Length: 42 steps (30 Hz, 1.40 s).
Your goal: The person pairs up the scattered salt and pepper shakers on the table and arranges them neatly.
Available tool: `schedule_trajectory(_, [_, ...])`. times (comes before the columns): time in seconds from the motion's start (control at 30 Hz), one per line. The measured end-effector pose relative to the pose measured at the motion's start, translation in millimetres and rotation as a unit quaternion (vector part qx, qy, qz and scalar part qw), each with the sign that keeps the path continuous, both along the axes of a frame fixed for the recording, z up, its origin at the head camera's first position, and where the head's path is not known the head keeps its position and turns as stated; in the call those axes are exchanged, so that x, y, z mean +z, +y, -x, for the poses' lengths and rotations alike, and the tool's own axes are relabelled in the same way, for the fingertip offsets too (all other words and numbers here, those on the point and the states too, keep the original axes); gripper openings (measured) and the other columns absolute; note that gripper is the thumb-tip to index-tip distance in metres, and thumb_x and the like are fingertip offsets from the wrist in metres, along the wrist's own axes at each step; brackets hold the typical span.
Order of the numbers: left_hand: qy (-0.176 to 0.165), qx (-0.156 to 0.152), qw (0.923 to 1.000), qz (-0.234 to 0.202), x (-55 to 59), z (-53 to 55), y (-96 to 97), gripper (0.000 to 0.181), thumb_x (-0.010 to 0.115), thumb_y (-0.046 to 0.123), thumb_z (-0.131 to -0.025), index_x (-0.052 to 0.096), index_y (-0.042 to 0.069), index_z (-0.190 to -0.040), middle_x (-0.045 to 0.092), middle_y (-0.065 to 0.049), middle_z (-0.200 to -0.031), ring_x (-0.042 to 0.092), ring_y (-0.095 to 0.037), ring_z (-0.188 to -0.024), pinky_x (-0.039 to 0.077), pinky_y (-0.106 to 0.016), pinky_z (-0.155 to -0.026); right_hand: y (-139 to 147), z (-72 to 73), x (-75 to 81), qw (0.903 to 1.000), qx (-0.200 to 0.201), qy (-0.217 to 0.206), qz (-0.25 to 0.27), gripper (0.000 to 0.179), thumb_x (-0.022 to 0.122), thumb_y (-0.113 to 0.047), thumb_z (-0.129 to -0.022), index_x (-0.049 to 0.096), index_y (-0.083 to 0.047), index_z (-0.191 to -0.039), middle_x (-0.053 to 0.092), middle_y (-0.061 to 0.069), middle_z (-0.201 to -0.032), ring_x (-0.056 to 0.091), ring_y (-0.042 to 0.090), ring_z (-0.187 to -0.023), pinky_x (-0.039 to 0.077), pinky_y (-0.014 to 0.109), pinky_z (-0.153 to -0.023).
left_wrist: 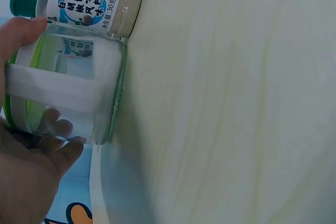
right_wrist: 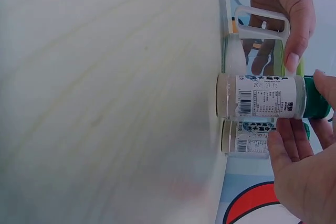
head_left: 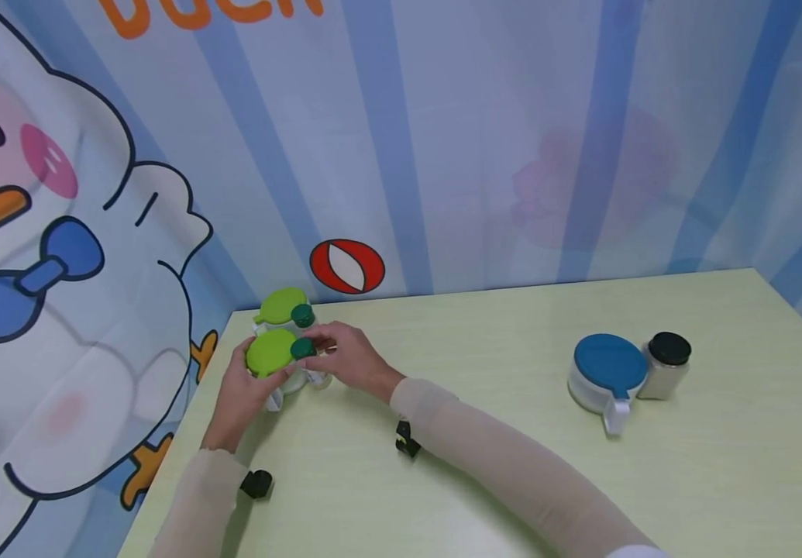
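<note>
Nearest the head camera, the right sleeve slants over the table toward the jar, a green-lidded one between the hands. Left hand has its thumb and fingers curled round the jar; right hand pinches the green cap of the shaker, just beside the jar. Both stand upright, side by side; whether their bases rest on the table or hang just above it, I cannot tell. Just beyond the jar are the rear jar, also green-lidded, and the rear shaker. Well to the right of the jar are the blue jar and the black-capped shaker. To handle the pair well, I would keep both bases level and press jar and shaker together only lightly, since the clear walls look slick. The grip on the cap is high, so a tilt could easily start there; steady fingers lower down should help. Keep the right fingertips off the rear shaker, which they could nudge.
</note>
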<state>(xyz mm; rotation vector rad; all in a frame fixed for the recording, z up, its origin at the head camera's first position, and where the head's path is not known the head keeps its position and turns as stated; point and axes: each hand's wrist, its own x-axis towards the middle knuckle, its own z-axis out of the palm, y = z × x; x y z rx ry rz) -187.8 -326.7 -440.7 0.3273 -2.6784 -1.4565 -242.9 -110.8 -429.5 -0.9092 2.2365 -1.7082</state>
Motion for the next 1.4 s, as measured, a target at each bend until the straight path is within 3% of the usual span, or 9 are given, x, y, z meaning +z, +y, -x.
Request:
schedule_trajectory(0.33, [-0.010, 0.006, 0.9998, 0.013, 0.9, 1.5, 1.3, 0.115, 0.078, 0.056, -0.083, 0.009, 0.007, -0.162, 0.031, -0.019, -0.158, 0.038, -0.036, -0.137, 0.034, -0.055, -0.118, -2, 3.8, 1.1, 0.9992, 0.016, 0.006, -0.036, 0.044, 0.078, -0.021, -0.091, 0.067, -0.012, -0.132, 0.065, -0.001, -0.115, 0.065, 0.014, -0.107, 0.054, 0.018, -0.091])
schedule_trajectory(0.5, [-0.002, 0.009, 0.9998, 0.017, -0.3, -1.1, 3.3, 0.113, 0.079, 0.055, -0.084, 0.012, 0.005, -0.161, 0.033, -0.019, -0.157, 0.039, -0.036, -0.137, 0.035, -0.056, -0.116, 2, 4.6, 3.0, 0.9994, 0.023, -0.009, -0.025, 0.040, 0.078, -0.019, -0.091, 0.067, -0.012, -0.129, 0.067, 0.000, -0.117, 0.066, 0.015, -0.108, 0.055, 0.019, -0.088])
schedule_trajectory(0.67, [0.020, 0.025, 0.9985, 0.044, -1.0, -4.1, 3.7, 0.107, 0.079, 0.053, -0.084, 0.022, 0.002, -0.158, 0.040, -0.020, -0.152, 0.044, -0.036, -0.131, 0.040, -0.056, -0.112, 7, 5.2, 7.4, 0.9993, 0.032, 0.002, -0.020, 0.038, 0.077, -0.019, -0.092, 0.066, -0.012, -0.128, 0.067, -0.001, -0.116, 0.064, 0.012, -0.108, 0.053, 0.019, -0.092])
schedule_trajectory(0.9, [0.024, 0.040, 0.9973, 0.057, 0.9, -5.0, 5.3, 0.104, 0.081, 0.051, -0.083, 0.025, 0.001, -0.156, 0.041, -0.020, -0.152, 0.045, -0.037, -0.132, 0.039, -0.056, -0.113, 17, 3.8, 16.3, 0.9991, 0.036, 0.012, -0.020, 0.036, 0.078, -0.020, -0.091, 0.066, -0.014, -0.125, 0.067, -0.003, -0.114, 0.064, 0.010, -0.107, 0.053, 0.019, -0.092])
schedule_trajectory(1.4, [0.038, 0.032, 0.9969, 0.061, 12.7, -13.9, 20.6, 0.098, 0.081, 0.043, -0.085, 0.027, -0.001, -0.153, 0.043, -0.022, -0.147, 0.045, -0.037, -0.128, 0.039, -0.056, -0.112, 57, 3.1, 25.6, 0.9986, 0.022, 0.003, -0.049, 0.031, 0.078, -0.024, -0.092, 0.067, -0.018, -0.121, 0.068, -0.007, -0.112, 0.064, 0.016, -0.110, 0.055, 0.027, -0.093])
